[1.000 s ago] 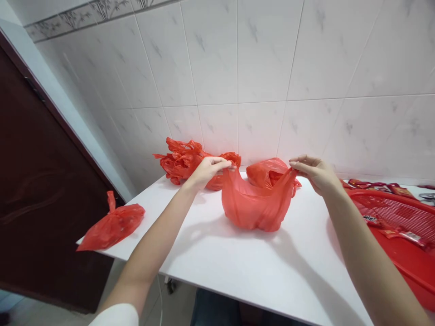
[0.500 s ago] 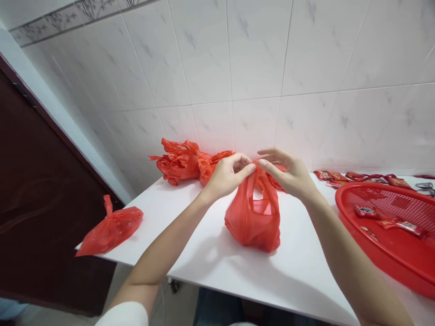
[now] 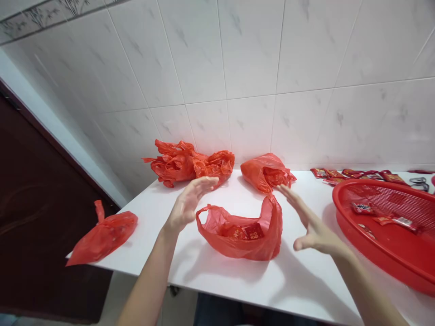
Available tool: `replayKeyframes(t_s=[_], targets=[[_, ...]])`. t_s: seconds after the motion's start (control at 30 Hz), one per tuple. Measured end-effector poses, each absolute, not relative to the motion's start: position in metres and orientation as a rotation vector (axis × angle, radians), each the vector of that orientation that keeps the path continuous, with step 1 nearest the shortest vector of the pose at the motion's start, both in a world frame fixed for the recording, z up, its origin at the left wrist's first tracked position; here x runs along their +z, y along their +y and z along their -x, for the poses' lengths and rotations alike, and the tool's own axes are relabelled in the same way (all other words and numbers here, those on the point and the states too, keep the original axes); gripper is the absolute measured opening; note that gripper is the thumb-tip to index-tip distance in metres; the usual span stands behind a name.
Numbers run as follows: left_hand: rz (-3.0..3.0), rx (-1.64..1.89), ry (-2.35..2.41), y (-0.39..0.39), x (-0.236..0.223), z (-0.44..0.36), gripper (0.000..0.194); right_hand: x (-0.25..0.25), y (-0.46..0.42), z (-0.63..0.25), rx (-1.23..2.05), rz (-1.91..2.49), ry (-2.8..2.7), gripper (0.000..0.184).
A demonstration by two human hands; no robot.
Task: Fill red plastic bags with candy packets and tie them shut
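Left hand (image 3: 189, 203) and right hand (image 3: 314, 233) were raised, each grip open and empty. A red plastic bag (image 3: 238, 244) with red packets (image 3: 253, 232) lay between them.

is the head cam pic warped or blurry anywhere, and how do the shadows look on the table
Head view: wide-angle distortion slants the wall tiles and the white table. Head view: soft-edged shadows lie on the table below the left hand and right hand. Head view: any blur on the hands is too slight to tell.

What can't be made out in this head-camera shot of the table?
In the head view:
Lower contents of the red plastic bag: hidden by its sides and folds.
Print on the packets in the red basket: too small.
Basket's right end: cut off by the frame edge.
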State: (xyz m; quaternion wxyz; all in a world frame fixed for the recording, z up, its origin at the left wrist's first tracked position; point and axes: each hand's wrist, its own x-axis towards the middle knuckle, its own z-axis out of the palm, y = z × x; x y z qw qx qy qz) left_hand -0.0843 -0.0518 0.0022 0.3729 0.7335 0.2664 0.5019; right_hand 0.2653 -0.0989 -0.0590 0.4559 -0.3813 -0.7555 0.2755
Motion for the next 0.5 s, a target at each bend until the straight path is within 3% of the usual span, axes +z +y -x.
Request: replayKeyframes(t_s=[0.07, 0.13, 0.2, 0.27, 0.37, 0.5], targets=[[-1.915, 1.090, 0.683, -0.054, -0.012, 0.095, 0.102, -0.076, -0.101, -0.253, 0.748, 0.949, -1.925, 0.127], [-1.941, 0.961, 0.727, -0.055, -0.024, 0.094, 0.090, -0.085, -0.095, -0.232, 0.796, 0.926, -1.896, 0.115], [-1.933, 0.950, 0.827, -0.053, -0.030, 0.087, 0.066, -0.085, -0.086, -0.211, 0.854, 0.894, -1.819, 0.079], [-1.882, 1.010, 0.957, -0.049, -0.031, 0.080, 0.057, -0.079, -0.075, -0.197, 0.967, 0.861, -1.705, 0.048], [-1.792, 1.169, 1.051, -0.041, -0.022, 0.076, 0.064, -0.061, -0.065, -0.190, 1.122, 0.787, -1.380, 0.049], [-1.748, 1.454, 1.038, -0.032, -0.003, 0.073, 0.058, -0.038, -0.063, -0.196, 1.107, 0.717, -1.067, 0.050]])
